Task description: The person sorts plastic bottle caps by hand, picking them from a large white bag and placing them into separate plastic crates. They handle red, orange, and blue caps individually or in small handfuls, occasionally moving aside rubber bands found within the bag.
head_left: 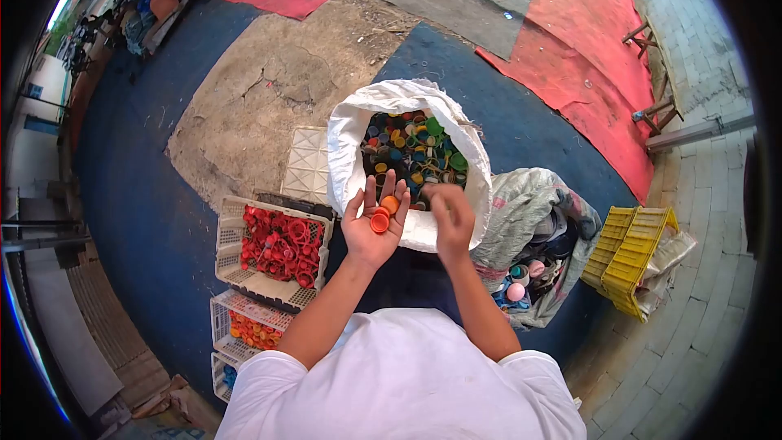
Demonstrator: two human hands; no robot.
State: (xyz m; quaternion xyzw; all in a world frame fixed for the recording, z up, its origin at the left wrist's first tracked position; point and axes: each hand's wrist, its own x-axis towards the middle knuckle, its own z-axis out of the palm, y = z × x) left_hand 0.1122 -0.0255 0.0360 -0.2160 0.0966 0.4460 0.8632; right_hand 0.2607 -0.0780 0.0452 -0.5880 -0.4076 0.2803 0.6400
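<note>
Palm up, my left hand is over the near rim of a white sack, fingers spread and slightly curled. A few orange bottle caps lie in its palm and against the fingers. My right hand is just to the right, above the sack's near right rim. Its fingers look bent but are smeared by motion, so I cannot make out whether anything is in them. Inside the sack are mixed bottle caps in green, yellow, blue, dark and other colours.
Left of me stand a crate of red caps, a crate of orange caps and a crate with blue pieces. To the right are a grey-green sack of mixed items and yellow crates. Wooden stools stand farther right.
</note>
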